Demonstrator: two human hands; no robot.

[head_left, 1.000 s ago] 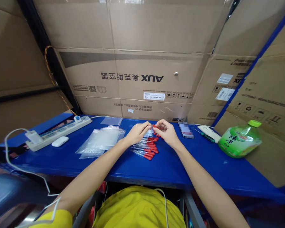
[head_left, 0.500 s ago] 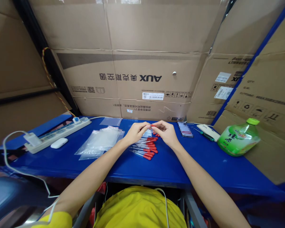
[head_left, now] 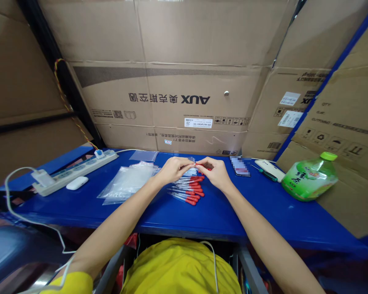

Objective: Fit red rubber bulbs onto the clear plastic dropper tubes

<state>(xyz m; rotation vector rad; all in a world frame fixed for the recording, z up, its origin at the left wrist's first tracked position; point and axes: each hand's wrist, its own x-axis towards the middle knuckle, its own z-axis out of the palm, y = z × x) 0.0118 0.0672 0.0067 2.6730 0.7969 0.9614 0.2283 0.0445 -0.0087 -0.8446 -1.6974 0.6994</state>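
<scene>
**Small red piece [head_left: 195, 164] pinched at the far end of the droppers [head_left: 192, 193]**

Your left hand [head_left: 178, 169] and right hand [head_left: 213, 171] meet near the middle of the tabletop [head_left: 178, 220], toward its far edge. The fingers of both are drawn narrow, thumb against forefinger, and close on the small red piece where your fingertips come together. Most of it is hidden, so you cannot tell its full shape.

The droppers lie in a loose row just nearer to you than your hands, clear stems pointing left and red bulbs to the right. More stems and bulbs show partly beneath your hands.

To the left of your left hand, clear plastic bags [head_left: 127, 181] lie overlapped and flat. Farther left sit a white case [head_left: 77, 183] and, beyond it, a power strip [head_left: 79, 170] with an adapter [head_left: 43, 178] plugged into its near end. A phone [head_left: 241, 166] lies to the right of your right hand; farther right, a green-handled tool [head_left: 267, 176] rests beside a white object [head_left: 271, 168], near a tilted green bottle [head_left: 308, 179].
</scene>
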